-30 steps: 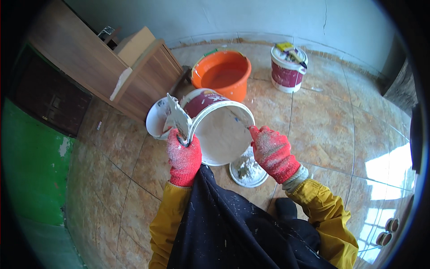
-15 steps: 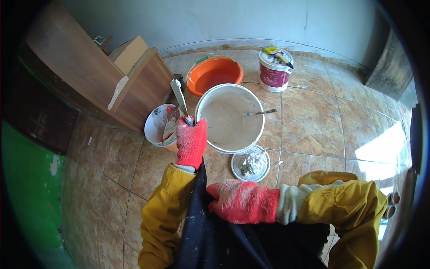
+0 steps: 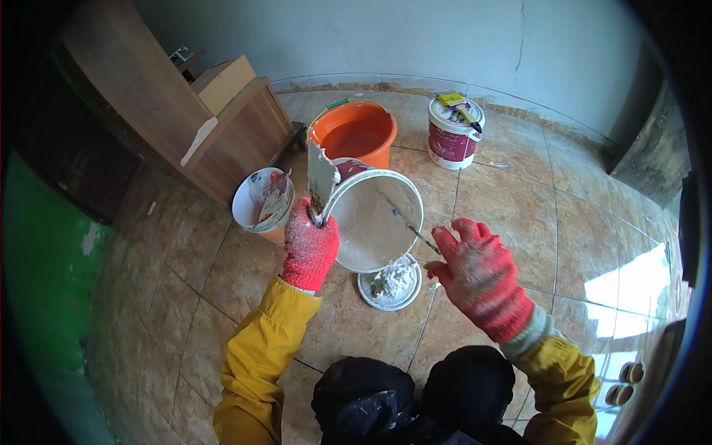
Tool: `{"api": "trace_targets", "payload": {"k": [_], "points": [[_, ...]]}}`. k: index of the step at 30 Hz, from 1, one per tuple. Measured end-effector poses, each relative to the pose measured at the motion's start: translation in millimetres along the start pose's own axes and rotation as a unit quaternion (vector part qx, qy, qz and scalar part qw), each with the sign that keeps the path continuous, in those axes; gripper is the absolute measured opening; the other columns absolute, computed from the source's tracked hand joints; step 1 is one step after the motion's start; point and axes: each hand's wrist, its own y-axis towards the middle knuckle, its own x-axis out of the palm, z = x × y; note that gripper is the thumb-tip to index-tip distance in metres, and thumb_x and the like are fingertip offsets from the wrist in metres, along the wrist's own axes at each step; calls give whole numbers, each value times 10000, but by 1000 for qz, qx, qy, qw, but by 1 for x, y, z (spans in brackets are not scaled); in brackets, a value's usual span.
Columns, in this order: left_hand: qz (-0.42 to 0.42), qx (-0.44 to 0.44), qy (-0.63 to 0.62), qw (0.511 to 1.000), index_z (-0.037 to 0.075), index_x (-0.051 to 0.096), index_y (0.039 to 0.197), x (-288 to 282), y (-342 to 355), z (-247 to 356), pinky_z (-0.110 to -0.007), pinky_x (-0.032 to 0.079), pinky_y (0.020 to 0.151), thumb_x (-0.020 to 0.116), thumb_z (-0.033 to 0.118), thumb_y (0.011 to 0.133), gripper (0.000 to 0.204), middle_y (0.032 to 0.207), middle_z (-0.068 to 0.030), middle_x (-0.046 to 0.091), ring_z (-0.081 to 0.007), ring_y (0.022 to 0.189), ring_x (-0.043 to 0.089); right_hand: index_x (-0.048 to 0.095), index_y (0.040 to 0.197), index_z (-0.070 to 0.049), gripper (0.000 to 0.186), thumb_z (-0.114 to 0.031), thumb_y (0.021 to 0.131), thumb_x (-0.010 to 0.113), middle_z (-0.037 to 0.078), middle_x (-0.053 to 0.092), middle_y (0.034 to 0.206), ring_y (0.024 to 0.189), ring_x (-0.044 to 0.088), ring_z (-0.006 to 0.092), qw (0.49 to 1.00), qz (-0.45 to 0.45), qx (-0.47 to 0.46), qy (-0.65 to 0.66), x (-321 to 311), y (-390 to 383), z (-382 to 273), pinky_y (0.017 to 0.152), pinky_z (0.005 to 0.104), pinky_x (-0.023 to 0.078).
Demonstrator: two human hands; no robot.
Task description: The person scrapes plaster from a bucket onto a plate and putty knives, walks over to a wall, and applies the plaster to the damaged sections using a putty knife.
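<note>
My left hand (image 3: 310,248), in a red work glove, is closed round the handle of a broad putty knife (image 3: 323,178) with white filler on its blade. It sits against the left rim of a white bucket (image 3: 420,215) holding pale grey-beige paste. From the paste a thin-handled tool (image 3: 423,239) leans out over the right rim; its lower end is hidden. My right hand (image 3: 482,280), gloved alike, is beside that handle's end with fingers apart, not closed on it. In front of the bucket lies a round white lid (image 3: 409,298) with a heap of white filler (image 3: 393,282).
Behind the bucket stands an orange bucket (image 3: 382,152) of liquid. A white-and-maroon lidded pail (image 3: 450,144) carries a yellow-marked brush (image 3: 463,111). Left are a smaller smeared bucket (image 3: 248,199) and wooden furniture (image 3: 248,122). My dark-clad knees (image 3: 467,386) are below, over the tiled floor (image 3: 512,200).
My right hand has left the dark apron cloth and moved up and right to the tool handle, its fingers spreading. The putty knife has turned, showing its broad blade. The bucket now leans toward me.
</note>
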Motion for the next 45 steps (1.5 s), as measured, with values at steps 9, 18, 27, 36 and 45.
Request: {"api": "trace_targets", "payload": {"k": [9,18,27,36,45], "points": [[101,80,136,982,22,498,1004,9,-59,40,-307,465,688,610,16,746,282,856,-102,564,-215,786,585,542,964,-64,205,-187,802,563,130,579,740,663,613,322,997,-67,35,16,102,-12,54,540,427,479],[166,-30,71,983,77,475,938,8,-84,61,-236,435,606,579,-33,778,221,729,1,469,-79,671,507,543,1154,-104,372,-216,802,590,104,571,749,631,603,291,997,-25,-62,-38,94,6,52,484,411,469],[129,169,181,960,7,523,951,10,-93,44,-341,468,708,677,112,722,296,833,-122,576,-238,812,603,567,1127,-82,350,-184,793,577,118,594,753,659,614,293,997,-55,-23,-47,98,6,52,511,413,472],[70,75,56,993,65,519,876,9,-79,-16,-353,456,694,747,101,632,336,842,-101,542,-271,800,577,601,1065,-104,284,-168,790,578,127,603,784,698,607,315,993,-62,53,87,118,5,61,577,418,470],[-6,53,-287,956,70,495,880,0,-80,25,-333,447,676,581,129,798,132,830,-67,522,-230,751,555,569,1098,-118,286,-175,821,529,133,605,804,724,617,319,988,-42,52,143,125,-3,65,572,428,487]]}}
